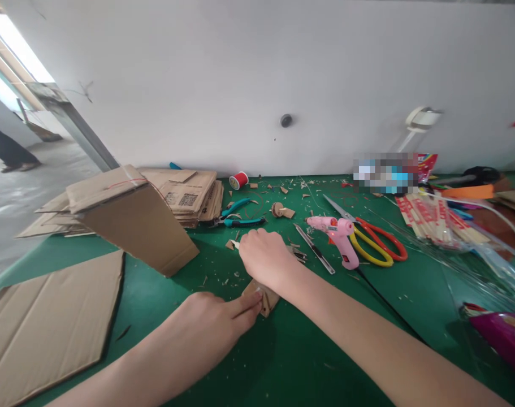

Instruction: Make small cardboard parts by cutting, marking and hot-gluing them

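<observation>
My left hand (223, 316) pinches a small piece of cardboard (269, 308) with dark dots on it, low over the green tabletop. Just above it, my right hand (263, 255) is closed, and its wrist passes over the upper part of that piece. A small white tip (236, 245) pokes out at the left of the right fist; the rest of whatever it belongs to is hidden. Close by lie a utility knife (314, 249), teal-handled pliers (242, 222) and a small round cardboard part (278, 210) with a tab.
A pink glue gun (336, 232) and scissors (373, 243) with red and yellow handles lie to the right. At left stand a folded cardboard form (134, 226) and a flat sheet (57, 322). A red thread spool (239, 180) rests near the wall, among scattered scraps.
</observation>
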The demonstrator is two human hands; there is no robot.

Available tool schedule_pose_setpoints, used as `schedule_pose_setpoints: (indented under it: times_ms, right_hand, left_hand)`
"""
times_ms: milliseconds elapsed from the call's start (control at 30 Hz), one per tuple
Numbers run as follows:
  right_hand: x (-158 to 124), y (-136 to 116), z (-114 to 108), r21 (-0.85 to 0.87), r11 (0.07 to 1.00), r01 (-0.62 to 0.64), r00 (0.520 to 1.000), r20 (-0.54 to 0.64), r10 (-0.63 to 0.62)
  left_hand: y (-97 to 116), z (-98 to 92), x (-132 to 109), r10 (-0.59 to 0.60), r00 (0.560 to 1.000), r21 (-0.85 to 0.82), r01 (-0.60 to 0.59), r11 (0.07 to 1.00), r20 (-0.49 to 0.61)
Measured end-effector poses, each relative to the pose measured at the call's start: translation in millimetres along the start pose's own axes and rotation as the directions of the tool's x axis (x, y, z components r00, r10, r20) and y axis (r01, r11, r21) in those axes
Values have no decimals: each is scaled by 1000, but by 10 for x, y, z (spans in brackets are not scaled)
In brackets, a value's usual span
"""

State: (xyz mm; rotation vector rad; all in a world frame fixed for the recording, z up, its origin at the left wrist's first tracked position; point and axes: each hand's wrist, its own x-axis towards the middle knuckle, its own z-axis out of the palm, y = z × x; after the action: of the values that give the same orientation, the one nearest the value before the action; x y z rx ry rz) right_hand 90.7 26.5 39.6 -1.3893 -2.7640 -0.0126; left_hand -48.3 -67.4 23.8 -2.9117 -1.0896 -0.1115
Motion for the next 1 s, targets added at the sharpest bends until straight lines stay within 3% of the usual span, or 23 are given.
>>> schedule_pose_setpoints:
  times_ms: [100,167,267,367,400,467,500,533,567,600,733,867,1000]
  right_hand:
    - [-74,49,-59,49,998,-48,998,-45,50]
    - [-188,152,-124,258,956,-139,986,-50,157]
    - [-444,401,-193,665,738,-112,993,53,102]
    - [-705,635,-150,783,616,-89,996,51,79]
    - [-772,682,-107,835,541,-96,995,69,70]
    - [-864,716,10,979,181,-92,994,81,67]
    - [-891,704,76,998,-15,-68,994,69,80]
    - [-907,678,140,988,-152,-42,992,59,111]
    - [-917,641,199,979,-201,-29,987,59,149]
    - [-924,600,248,985,-173,-27,980,60,191]
    - [-964,468,339,982,168,-88,975,50,218]
    - [-1004,433,342,953,267,-140,988,117,101]
    - [-995,427,347,903,424,-66,998,63,20]
  left_hand:
    - [43,-7,-10,48,989,187,-73,980,137]
    - [60,-25,-13,60,985,241,-99,965,164]
    - [48,-36,-11,87,985,255,-124,959,151]
    - [7,1,8,120,987,240,-141,960,102]
    - [-5,24,21,133,989,230,-146,962,70]
    - [-23,73,55,155,988,204,-148,968,-15]
    - [-27,96,75,160,985,191,-146,971,-61]
    - [-28,116,97,164,981,180,-143,973,-106]
    - [-28,132,119,167,975,171,-141,975,-149]
    - [-28,146,139,169,968,162,-140,977,-183]
    - [-39,186,180,174,950,136,-142,980,-261]
    - [-64,217,184,185,941,126,-155,980,-285]
    - [-88,227,197,171,942,77,-156,985,-289]
